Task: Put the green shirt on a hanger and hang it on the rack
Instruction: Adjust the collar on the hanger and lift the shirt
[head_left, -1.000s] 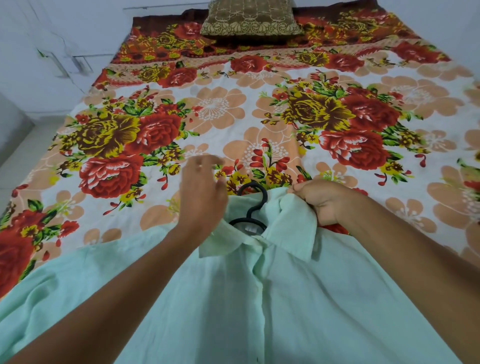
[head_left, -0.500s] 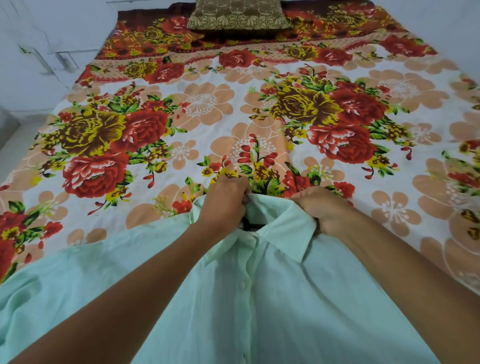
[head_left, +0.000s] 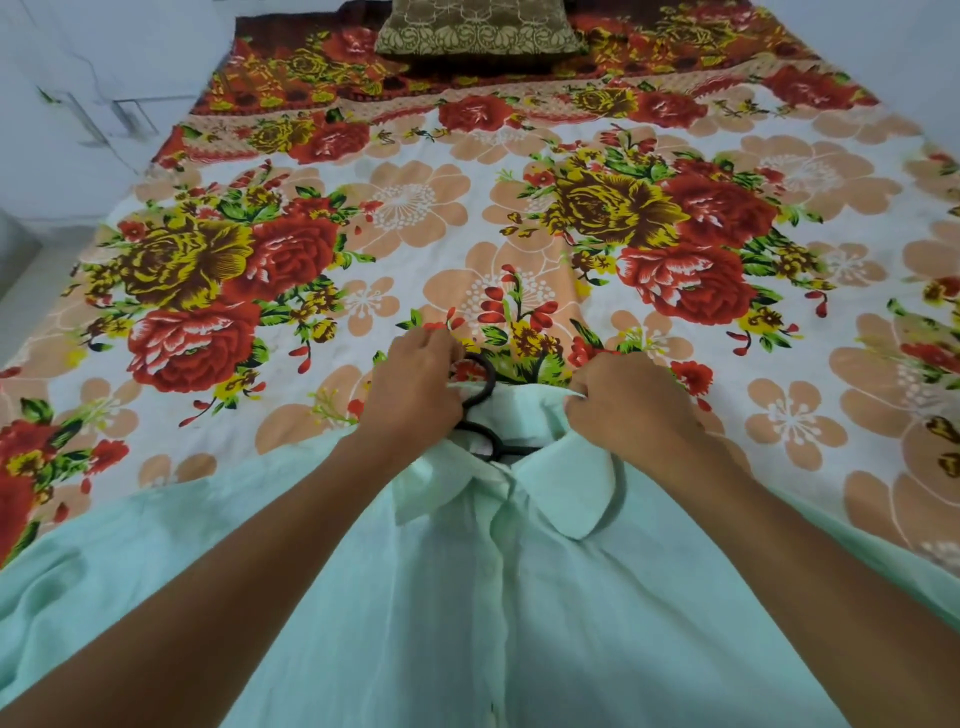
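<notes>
Floral bedsheet (head_left: 395, 218) carries the green shirt (head_left: 467, 597), its collar pinched by the right hand (head_left: 631, 410), while the left hand (head_left: 415, 387) seemingly grips the black hanger (head_left: 480, 400) poking out.

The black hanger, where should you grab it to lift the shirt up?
Probably by the hook, from above: it is the only part sticking out past the shirt's collar, next to the left hand. The rest lies hidden inside the green shirt.

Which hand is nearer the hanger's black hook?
Left. The left hand sits right against the hook, on its left side; the right hand grips the shirt collar, apart to the hook's right.
</notes>
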